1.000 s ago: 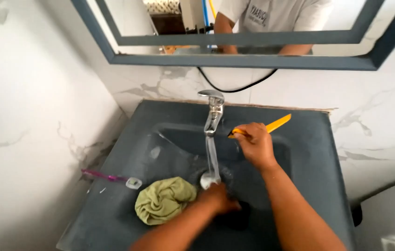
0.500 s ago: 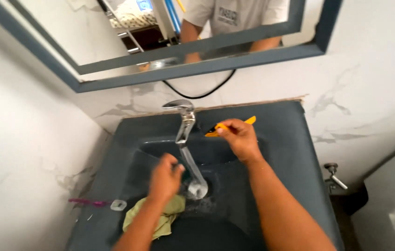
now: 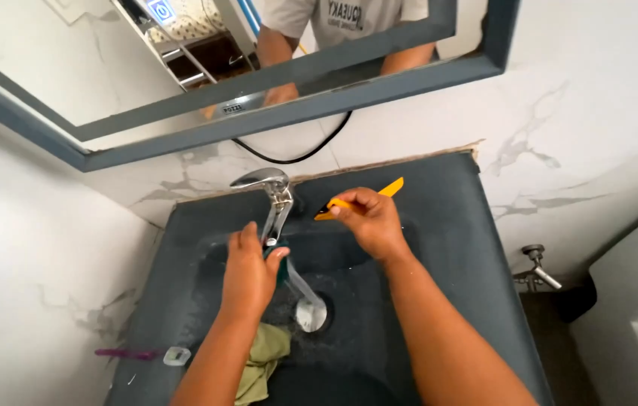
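Hands (image 3: 250, 272) at chrome tap (image 3: 274, 201), yellow scraper (image 3: 360, 198)

The chrome faucet (image 3: 272, 201) stands at twelve o'clock of the dark sink (image 3: 447, 248), its spout slanting down over the basin and splitting the room there. The left hand (image 3: 247, 274) touches the spout at its nine o'clock side; the right hand (image 3: 368, 219), closed around a yellow tool (image 3: 387, 189), fills the two o'clock side. A green cloth (image 3: 263, 359) covers the seven o'clock rim. The bare sink top at three o'clock lies open.
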